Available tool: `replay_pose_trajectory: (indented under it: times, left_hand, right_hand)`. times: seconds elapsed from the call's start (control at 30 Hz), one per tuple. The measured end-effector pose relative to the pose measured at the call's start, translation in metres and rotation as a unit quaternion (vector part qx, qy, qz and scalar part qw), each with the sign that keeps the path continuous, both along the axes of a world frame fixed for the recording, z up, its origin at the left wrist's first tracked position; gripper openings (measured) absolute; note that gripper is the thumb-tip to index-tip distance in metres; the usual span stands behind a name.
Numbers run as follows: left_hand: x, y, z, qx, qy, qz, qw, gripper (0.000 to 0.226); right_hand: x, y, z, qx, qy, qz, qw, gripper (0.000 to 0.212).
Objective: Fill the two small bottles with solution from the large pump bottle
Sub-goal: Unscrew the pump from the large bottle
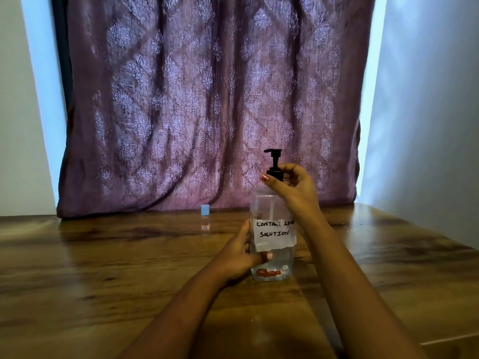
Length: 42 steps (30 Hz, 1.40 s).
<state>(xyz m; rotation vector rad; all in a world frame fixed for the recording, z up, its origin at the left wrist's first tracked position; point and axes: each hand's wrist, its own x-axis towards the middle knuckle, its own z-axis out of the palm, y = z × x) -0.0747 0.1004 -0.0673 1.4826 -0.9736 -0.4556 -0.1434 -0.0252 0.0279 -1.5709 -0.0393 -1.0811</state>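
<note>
The large clear pump bottle point(272, 216) stands upright on the wooden table point(103, 268), with a white paper label reading "contact lens solution". My left hand point(241, 255) wraps around its lower body. My right hand point(293, 182) pinches the black collar under the black pump head point(272, 154). One small clear bottle point(205, 220) with a light blue cap stands upright further back and to the left, apart from both hands. I see no second small bottle.
A purple patterned curtain point(207, 99) hangs right behind the table's far edge. White walls flank it on both sides. The table's right edge runs diagonally at the lower right.
</note>
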Motion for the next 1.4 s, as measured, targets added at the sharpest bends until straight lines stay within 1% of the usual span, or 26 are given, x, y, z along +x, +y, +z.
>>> replay_pose_trajectory:
  times: [0.13, 0.27, 0.33, 0.4, 0.43, 0.5, 0.6, 0.67, 0.77, 0.87, 0.9, 1.0, 1.07, 1.1, 1.2, 1.3, 1.37, 1.4]
  left_hand:
    - [0.002, -0.001, -0.002, -0.001, -0.004, 0.004, 1.0, 0.072]
    - [0.002, -0.001, -0.001, 0.006, -0.007, 0.006, 1.0, 0.08]
    - [0.002, -0.001, -0.001, 0.005, 0.0, 0.009, 1.0, 0.08]
    - [0.002, -0.001, -0.003, 0.005, 0.007, 0.012, 1.0, 0.073]
    - [0.002, -0.001, -0.003, 0.005, 0.007, 0.014, 1.0, 0.071]
    - [0.001, -0.001, -0.002, 0.008, 0.001, 0.019, 1.0, 0.074]
    - [0.001, -0.002, -0.002, 0.011, -0.007, 0.023, 1.0, 0.08]
    - [0.001, -0.003, -0.002, 0.009, -0.004, 0.024, 1.0, 0.08]
    - [0.001, -0.003, -0.003, 0.004, -0.005, 0.023, 1.0, 0.073]
    - [0.001, -0.003, -0.004, -0.001, -0.002, 0.02, 1.0, 0.068]
    - [0.001, -0.003, -0.005, -0.002, -0.002, 0.019, 1.0, 0.068]
    - [0.002, -0.002, -0.007, -0.007, 0.0, 0.019, 1.0, 0.073]
    - [0.003, -0.002, -0.008, -0.007, -0.005, 0.021, 1.0, 0.074]
    - [0.004, -0.002, -0.008, -0.006, -0.009, 0.022, 1.0, 0.076]
    - [0.005, -0.002, -0.005, -0.002, -0.021, 0.03, 0.999, 0.095]
    - [0.005, -0.003, -0.004, -0.013, -0.024, 0.029, 0.999, 0.103]
    - [0.001, -0.003, -0.006, -0.025, -0.028, 0.027, 0.999, 0.112]
    - [0.0, -0.003, -0.006, -0.035, -0.028, 0.027, 0.999, 0.112]
  right_hand:
    - [-0.004, -0.002, -0.004, 0.025, -0.009, 0.049, 0.998, 0.022]
    - [-0.005, 0.0, -0.008, 0.03, -0.041, 0.092, 0.994, 0.019]
    - [-0.003, 0.001, -0.01, 0.019, -0.046, 0.074, 0.996, 0.019]
    - [0.001, 0.002, -0.011, -0.007, -0.031, 0.019, 0.999, 0.03]
    - [0.002, 0.002, -0.011, -0.007, -0.03, 0.004, 1.0, 0.031]
    - [0.004, 0.0, -0.011, 0.007, -0.034, 0.013, 0.999, 0.024]
    - [0.002, -0.004, -0.013, 0.037, -0.035, 0.072, 0.996, 0.011]
    - [0.002, -0.004, -0.015, 0.038, -0.037, 0.083, 0.995, 0.012]
    - [0.001, -0.002, -0.015, 0.027, -0.054, 0.075, 0.995, 0.014]
    - [0.002, -0.001, -0.016, -0.005, -0.057, 0.028, 0.998, 0.027]
    - [0.002, -0.001, -0.016, -0.007, -0.056, 0.018, 0.998, 0.027]
    - [0.007, -0.004, -0.019, -0.001, -0.052, 0.016, 0.999, 0.017]
    - [0.006, -0.004, -0.02, 0.014, -0.049, 0.043, 0.998, 0.01]
    - [0.006, -0.004, -0.02, 0.021, -0.048, 0.054, 0.997, 0.011]
    - [0.006, -0.003, -0.016, 0.024, -0.035, 0.051, 0.998, 0.015]
    - [0.004, -0.003, -0.012, 0.003, -0.031, 0.043, 0.999, 0.012]
    - [0.0, -0.003, -0.008, -0.008, -0.029, 0.034, 0.999, 0.017]
    - [-0.001, -0.004, -0.006, -0.01, -0.029, 0.033, 0.999, 0.02]
